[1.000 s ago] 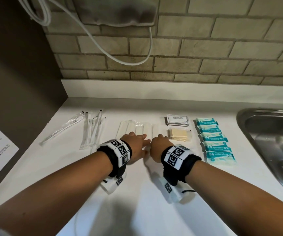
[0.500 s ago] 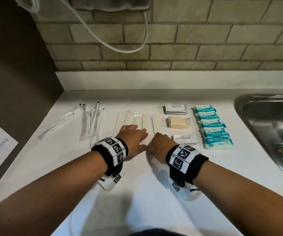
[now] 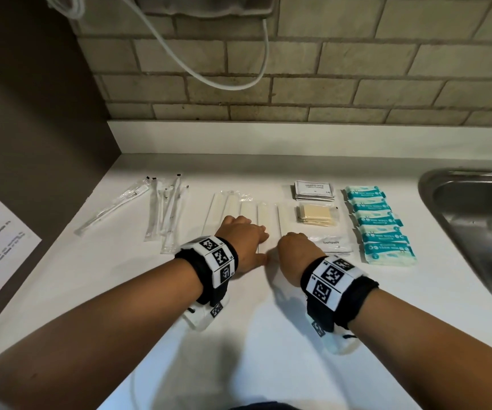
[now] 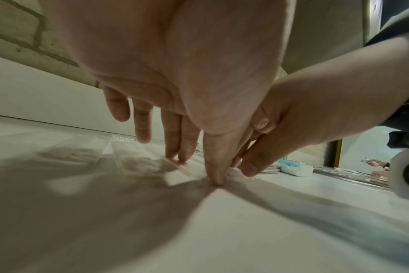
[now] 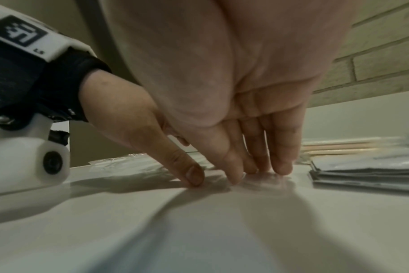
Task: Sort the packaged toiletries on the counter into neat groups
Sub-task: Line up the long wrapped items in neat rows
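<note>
While my left hand point(image 3: 243, 242) and right hand point(image 3: 295, 253) press flat, fingers straight, on the wrapped combs point(image 3: 264, 217), I'm squaring this row; next, nudging edges level

The left hand point(image 4: 175, 77) is spread, its fingertips point(image 4: 214, 177) pressing clear packets point(image 4: 138, 158) on the counter point(image 4: 199, 230). The right hand point(image 4: 292, 129) touches beside it. Blue packs point(image 4: 294, 167) lie behind.
</note>
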Action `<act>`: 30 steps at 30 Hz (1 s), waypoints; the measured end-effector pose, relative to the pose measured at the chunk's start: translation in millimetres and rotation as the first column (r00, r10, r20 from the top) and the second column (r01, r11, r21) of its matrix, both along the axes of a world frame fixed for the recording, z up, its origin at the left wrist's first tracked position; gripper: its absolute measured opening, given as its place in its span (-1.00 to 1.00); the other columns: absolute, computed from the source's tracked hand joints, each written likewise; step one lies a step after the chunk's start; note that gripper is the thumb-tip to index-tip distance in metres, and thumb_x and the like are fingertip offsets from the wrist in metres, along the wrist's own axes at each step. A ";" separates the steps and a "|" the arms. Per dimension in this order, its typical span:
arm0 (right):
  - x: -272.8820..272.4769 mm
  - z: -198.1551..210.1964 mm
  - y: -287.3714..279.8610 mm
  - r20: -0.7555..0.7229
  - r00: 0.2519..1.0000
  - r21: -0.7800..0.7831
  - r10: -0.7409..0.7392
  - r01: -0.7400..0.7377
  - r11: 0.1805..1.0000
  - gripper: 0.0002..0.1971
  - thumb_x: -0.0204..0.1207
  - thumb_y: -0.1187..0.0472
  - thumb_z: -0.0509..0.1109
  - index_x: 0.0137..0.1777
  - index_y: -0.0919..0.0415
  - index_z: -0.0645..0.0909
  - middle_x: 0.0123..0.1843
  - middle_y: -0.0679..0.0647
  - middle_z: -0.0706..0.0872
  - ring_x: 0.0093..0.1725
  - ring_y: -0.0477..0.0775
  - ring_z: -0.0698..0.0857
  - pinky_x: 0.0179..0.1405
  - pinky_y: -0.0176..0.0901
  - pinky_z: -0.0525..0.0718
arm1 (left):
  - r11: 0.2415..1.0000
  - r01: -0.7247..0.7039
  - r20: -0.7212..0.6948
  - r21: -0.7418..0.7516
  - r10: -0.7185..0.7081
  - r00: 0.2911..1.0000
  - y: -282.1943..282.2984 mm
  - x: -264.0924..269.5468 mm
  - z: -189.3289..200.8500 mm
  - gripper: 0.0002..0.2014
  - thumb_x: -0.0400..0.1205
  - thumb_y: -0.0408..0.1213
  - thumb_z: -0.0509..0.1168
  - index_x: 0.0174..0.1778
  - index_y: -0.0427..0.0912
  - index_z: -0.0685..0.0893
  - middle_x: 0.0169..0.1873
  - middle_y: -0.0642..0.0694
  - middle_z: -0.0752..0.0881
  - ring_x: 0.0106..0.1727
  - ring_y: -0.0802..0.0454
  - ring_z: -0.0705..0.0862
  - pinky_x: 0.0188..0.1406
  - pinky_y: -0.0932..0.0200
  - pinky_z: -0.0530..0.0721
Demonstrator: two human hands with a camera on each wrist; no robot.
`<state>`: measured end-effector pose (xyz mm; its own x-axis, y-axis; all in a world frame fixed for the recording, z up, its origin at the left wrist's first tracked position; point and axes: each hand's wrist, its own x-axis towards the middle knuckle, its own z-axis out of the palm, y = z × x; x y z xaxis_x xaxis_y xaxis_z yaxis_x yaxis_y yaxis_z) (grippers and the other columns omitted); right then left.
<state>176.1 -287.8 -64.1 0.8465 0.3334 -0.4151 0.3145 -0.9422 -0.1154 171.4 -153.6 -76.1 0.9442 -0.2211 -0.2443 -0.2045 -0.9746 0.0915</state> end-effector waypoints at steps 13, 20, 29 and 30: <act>9.5 3.3 -3.6 0.039 0.998 0.131 -0.057 0.051 0.990 -0.71 0.62 0.10 0.29 0.14 0.34 0.59 0.15 0.25 0.68 0.17 0.23 0.66 -0.06 -0.11 0.52 | 1.000 0.018 0.001 0.013 -0.018 1.000 -4.0 5.0 2.0 -0.37 0.56 0.27 0.23 0.50 0.02 0.51 0.54 0.09 0.46 0.49 -0.06 0.38 0.44 -0.03 0.27; 16.2 5.6 -7.1 0.047 0.998 0.124 -0.044 0.038 0.992 -0.74 0.50 0.12 0.43 0.06 0.30 0.65 0.10 0.22 0.69 0.10 0.22 0.71 -0.07 -0.12 0.60 | 0.999 0.032 -0.001 0.024 -0.032 0.999 -3.1 7.7 0.6 -0.41 0.58 0.19 0.26 0.50 0.02 0.49 0.49 0.06 0.52 0.46 -0.09 0.41 0.42 -0.05 0.27; 20.7 -2.8 -7.4 0.072 0.997 0.135 -0.020 0.010 0.991 -0.61 0.44 0.02 0.51 0.14 0.27 0.63 0.15 0.18 0.62 0.16 0.19 0.70 -0.01 -0.14 0.61 | 1.000 0.016 0.013 -0.003 -0.016 1.000 -2.1 7.1 -1.6 -0.42 0.56 0.18 0.27 0.49 0.04 0.50 0.43 0.04 0.58 0.44 -0.09 0.43 0.41 -0.05 0.29; 20.5 -2.9 -7.0 0.076 0.997 0.140 -0.014 0.003 0.990 -0.56 0.41 0.01 0.53 0.18 0.27 0.61 0.18 0.18 0.56 0.18 0.19 0.68 0.08 -0.10 0.64 | 1.000 0.014 0.013 -0.004 -0.014 1.000 -2.1 7.2 -2.0 -0.42 0.56 0.18 0.27 0.48 0.04 0.50 0.42 0.04 0.58 0.43 -0.09 0.43 0.41 -0.05 0.29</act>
<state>196.6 -294.8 -67.0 0.8770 0.3765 -0.2985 0.3197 -0.9211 -0.2223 178.6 -155.7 -78.1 0.9440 -0.2355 -0.2312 -0.2198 -0.9712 0.0922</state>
